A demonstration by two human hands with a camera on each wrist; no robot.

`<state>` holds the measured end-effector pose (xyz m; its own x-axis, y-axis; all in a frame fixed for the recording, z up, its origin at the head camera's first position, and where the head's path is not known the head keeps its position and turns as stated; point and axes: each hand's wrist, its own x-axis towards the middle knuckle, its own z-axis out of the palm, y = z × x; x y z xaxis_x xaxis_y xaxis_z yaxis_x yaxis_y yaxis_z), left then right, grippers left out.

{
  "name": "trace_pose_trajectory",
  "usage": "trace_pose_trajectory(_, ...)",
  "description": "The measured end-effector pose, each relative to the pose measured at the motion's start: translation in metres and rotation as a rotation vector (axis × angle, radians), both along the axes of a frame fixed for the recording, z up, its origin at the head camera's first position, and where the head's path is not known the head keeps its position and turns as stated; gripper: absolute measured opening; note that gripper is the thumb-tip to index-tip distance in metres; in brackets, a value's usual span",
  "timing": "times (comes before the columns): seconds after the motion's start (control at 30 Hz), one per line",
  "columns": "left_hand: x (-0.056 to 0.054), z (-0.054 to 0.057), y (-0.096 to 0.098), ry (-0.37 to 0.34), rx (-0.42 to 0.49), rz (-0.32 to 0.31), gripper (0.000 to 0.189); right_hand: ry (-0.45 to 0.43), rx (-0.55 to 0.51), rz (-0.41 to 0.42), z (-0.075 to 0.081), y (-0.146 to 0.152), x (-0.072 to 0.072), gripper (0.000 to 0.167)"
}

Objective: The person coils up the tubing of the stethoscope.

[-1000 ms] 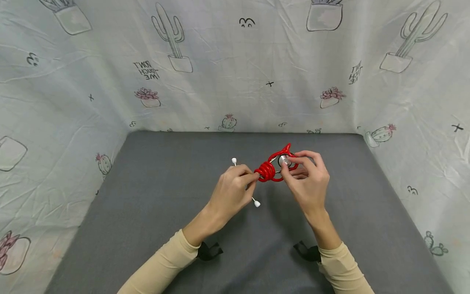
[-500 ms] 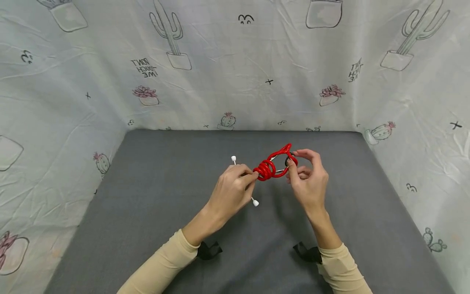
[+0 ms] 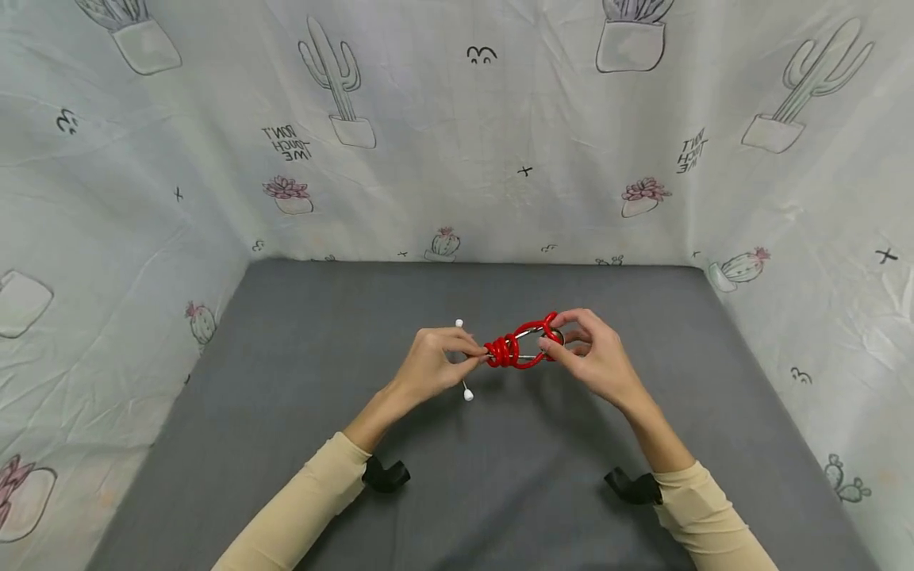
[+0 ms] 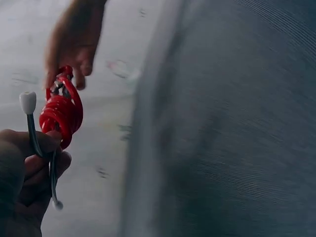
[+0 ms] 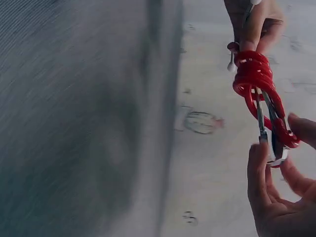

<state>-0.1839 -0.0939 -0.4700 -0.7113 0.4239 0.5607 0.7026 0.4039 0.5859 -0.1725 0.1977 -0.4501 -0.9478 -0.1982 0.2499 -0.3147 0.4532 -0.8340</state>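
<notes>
A stethoscope with red tubing is held in the air between both hands, its tubing wound in several coils around the metal ear tubes. My left hand pinches the ear-tube end between thumb and fingers. White ear tips stick out on either side of that hand. At the other end, my right hand has its thumb and fingers around the chest piece and the red loop beside it. The chest piece is mostly hidden by fingers and tubing in the head view. Metal tubes show inside the loop.
Beneath the hands spreads a grey table surface. A pale curtain printed with cacti surrounds it at the back and sides. Black straps hang at both wrists, by the beige sleeves.
Both hands have shifted slightly left with the stethoscope, which now lies more level. The chest piece has turned, so its round face no longer shows. My right forearm has swung outward to the right.
</notes>
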Motion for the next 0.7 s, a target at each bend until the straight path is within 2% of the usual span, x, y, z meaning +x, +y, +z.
trace_pose_trajectory(0.1,-0.005,-0.020,-0.001,-0.037,-0.049,-0.028,0.008,-0.115,0.069,0.060,-0.012,0.006,-0.005,0.037)
trace_pose_trajectory(0.17,-0.007,-0.031,-0.001,-0.062,-0.088,-0.049,0.007,-0.151,0.117,0.092,-0.019,0.009,-0.007,0.046)
trace_pose_trajectory(0.27,-0.009,-0.043,-0.001,-0.092,-0.155,-0.055,0.005,-0.152,0.191,0.133,-0.030,0.010,-0.010,0.064)
trace_pose_trajectory(0.33,-0.009,-0.048,-0.001,-0.094,-0.199,-0.046,0.006,-0.135,0.239,0.147,-0.035,0.010,-0.010,0.066)
trace_pose_trajectory(0.5,-0.009,-0.053,-0.005,-0.067,-0.328,-0.027,0.016,-0.070,0.309,0.171,-0.044,0.007,-0.010,0.048)
trace_pose_trajectory(0.7,-0.014,-0.049,-0.014,-0.057,-0.393,-0.013,0.018,-0.016,0.351,0.174,-0.042,0.006,-0.010,0.048)
